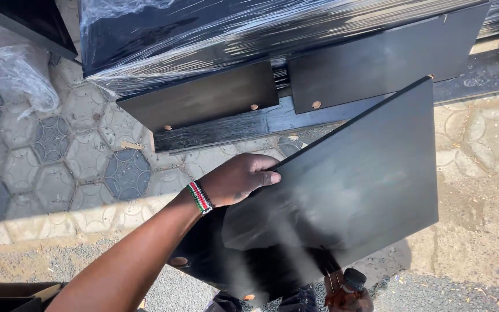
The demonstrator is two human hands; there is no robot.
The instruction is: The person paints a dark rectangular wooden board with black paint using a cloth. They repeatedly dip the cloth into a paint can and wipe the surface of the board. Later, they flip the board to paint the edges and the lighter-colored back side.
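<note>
The left hand [238, 180] gripped the upper left edge of a black panel [347, 190], fingers curled over the top face. A beaded wristband [200, 197] sat at the wrist. The panel was held tilted above the kerb, clear of the ground, with its far corner near two more black boards [295, 86] that leaned against a bundle wrapped in clear film [203, 34].

The panel looked flat, rigid and smooth-faced, probably laminated board. It would likely be moderately heavy for one hand and slippery on the glossy face, so an edge grip was the sound choice. Corners and edges would probably chip if knocked on the hexagonal paving [53, 150]. Round dowel spots showed on the leaning boards and near the panel's lower corner.

The right hand [347, 292] appeared only in part below the panel's bottom edge; whether it was closed on the panel could not be determined. The lower left area of the panel was blurred, and a second dark piece beneath it could not be separated clearly. A crumpled plastic sheet [12, 63] lay at the upper left.
</note>
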